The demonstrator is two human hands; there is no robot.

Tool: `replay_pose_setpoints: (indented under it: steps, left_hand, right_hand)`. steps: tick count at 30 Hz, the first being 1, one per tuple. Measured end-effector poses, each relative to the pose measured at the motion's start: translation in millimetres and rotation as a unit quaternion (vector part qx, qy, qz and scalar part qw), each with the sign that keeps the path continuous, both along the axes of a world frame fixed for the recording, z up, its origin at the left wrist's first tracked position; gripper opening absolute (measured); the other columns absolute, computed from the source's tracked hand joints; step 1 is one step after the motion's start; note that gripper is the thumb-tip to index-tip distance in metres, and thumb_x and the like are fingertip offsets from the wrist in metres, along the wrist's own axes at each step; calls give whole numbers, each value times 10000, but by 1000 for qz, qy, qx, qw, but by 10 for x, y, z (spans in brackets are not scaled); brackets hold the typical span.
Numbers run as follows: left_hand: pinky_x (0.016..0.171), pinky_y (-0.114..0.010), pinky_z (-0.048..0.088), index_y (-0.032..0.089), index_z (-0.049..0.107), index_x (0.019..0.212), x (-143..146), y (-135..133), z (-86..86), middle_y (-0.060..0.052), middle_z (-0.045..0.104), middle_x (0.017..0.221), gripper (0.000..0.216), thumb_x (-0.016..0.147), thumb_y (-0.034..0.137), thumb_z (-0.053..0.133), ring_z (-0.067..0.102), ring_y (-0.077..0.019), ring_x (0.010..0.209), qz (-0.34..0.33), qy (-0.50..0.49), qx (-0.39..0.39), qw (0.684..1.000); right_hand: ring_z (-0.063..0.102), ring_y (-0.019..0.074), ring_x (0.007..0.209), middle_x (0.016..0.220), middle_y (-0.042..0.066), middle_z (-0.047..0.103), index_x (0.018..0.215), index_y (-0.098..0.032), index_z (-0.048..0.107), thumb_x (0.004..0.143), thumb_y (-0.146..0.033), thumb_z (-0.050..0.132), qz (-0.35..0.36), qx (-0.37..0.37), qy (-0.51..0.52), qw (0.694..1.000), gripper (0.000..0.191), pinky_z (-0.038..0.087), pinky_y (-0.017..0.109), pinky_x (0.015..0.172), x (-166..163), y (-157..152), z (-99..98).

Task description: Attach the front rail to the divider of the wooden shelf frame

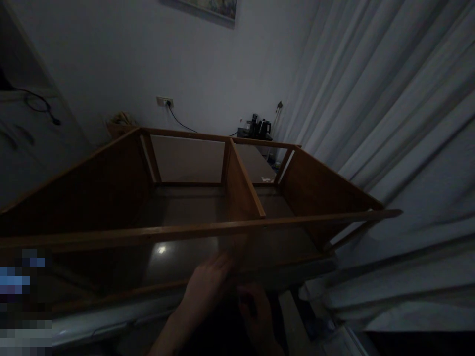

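Frame (208, 227) of brown wood, big and open, stretching right across the view directly ahead; its long front rail (297, 219) runs out toward the pale curtain (401, 163) on the right; and here are both hands, low and close to each other, near the frame's lower front; left hand (208, 279) held forward, its back uppermost, fingertips toward the frame's middle, and in this gloom I cannot tell whether they touch the wood or grip anything; right hand (259, 314) just beside it and a little lower, fingers curled in, and whether something sits inside that curl is too dark to call; beyond them the upright divider (241, 190) splits the frame into two bays, the left one wider, with a left side panel (104, 178) and a right side panel (326, 185) closing the ends; a shiny surface (193, 207) inside catches a bright spot of light; farther back, a black kettle (264, 128) by the wall (111, 59), a socket (160, 101) with a black cord (181, 123) plugged in, and up top, the lower edge of a picture (222, 8).
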State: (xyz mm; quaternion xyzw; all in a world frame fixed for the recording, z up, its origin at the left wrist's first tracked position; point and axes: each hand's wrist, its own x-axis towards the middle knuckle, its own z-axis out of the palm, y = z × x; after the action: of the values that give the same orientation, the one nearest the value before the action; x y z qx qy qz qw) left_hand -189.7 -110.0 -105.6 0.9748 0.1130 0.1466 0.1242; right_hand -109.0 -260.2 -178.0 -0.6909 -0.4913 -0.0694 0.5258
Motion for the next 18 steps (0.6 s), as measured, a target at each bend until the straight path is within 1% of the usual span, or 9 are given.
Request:
replay_pose_setpoints:
  steps: [2, 4, 5, 7, 10, 12, 15, 17, 18]
  left_hand:
    - [691, -257, 492, 234, 575, 1024, -5, -18, -60, -10, 645, 962, 239, 791, 188, 603, 609, -166, 836, 12, -10, 19, 1000]
    - [686, -271, 486, 233, 584, 1027, -11, -57, -164, -26, 652, 960, 220, 808, 224, 589, 613, -181, 845, 32, -38, 60, 997]
    - [690, -283, 484, 228, 591, 1026, -11, -80, -226, -40, 658, 968, 212, 815, 249, 582, 615, -196, 864, 46, -58, 86, 993]
    - [719, -302, 479, 208, 610, 1007, -2, -122, -346, -72, 668, 1008, 210, 833, 315, 561, 616, -221, 916, 75, -112, 131, 982]
    - [738, -313, 472, 200, 627, 974, 25, -152, -455, -70, 684, 990, 255, 833, 401, 558, 622, -225, 912, 90, -162, 156, 970]
    - [742, -311, 468, 198, 630, 973, 37, -147, -466, -66, 687, 988, 270, 831, 416, 561, 621, -223, 916, 91, -167, 158, 969]
    - [722, -299, 467, 189, 630, 982, 40, -131, -430, -79, 684, 986, 264, 852, 397, 534, 620, -216, 915, 86, -167, 159, 969]
    - [717, -294, 469, 186, 628, 986, 38, -127, -405, -84, 682, 989, 259, 859, 386, 524, 621, -212, 911, 83, -170, 157, 969]
    - [723, -297, 471, 185, 627, 987, 38, -129, -397, -83, 681, 996, 258, 856, 385, 529, 620, -214, 914, 84, -171, 156, 969]
  right_hand:
    - [605, 142, 689, 773, 14, 631, 920, -221, 566, 899, -450, 461, -24, 18, 16, 999, 253, 495, 251, 607, -10, 10, -43]
    - [590, 142, 659, 743, 11, 612, 872, -216, 546, 874, -480, 491, -58, 34, 16, 998, 270, 481, 248, 581, -10, 3, -52]
    - [577, 142, 640, 720, 8, 602, 834, -215, 539, 865, -493, 499, -71, 29, 12, 997, 282, 468, 247, 567, -9, -7, -43]
    - [549, 140, 611, 672, 0, 579, 744, -217, 529, 872, -493, 487, -85, -5, -2, 996, 307, 437, 249, 554, -11, -37, -5]
    - [520, 135, 584, 622, -13, 551, 675, -218, 518, 897, -431, 476, -97, -40, -8, 994, 311, 405, 247, 546, -34, -90, 58]
    - [524, 131, 592, 642, -17, 552, 706, -219, 522, 898, -378, 495, -107, -38, 23, 993, 251, 413, 239, 549, -63, -113, 85]
    - [532, 120, 605, 684, -21, 554, 765, -219, 515, 899, -310, 502, -105, -45, 85, 990, 163, 435, 220, 556, -113, -105, 109]
    - [528, 117, 603, 689, -21, 549, 782, -218, 507, 911, -281, 474, -109, -44, 89, 989, 146, 437, 216, 554, -145, -76, 124]
    - [525, 120, 603, 688, -18, 547, 781, -218, 505, 915, -271, 462, -116, -40, 71, 990, 150, 434, 220, 554, -158, -60, 130]
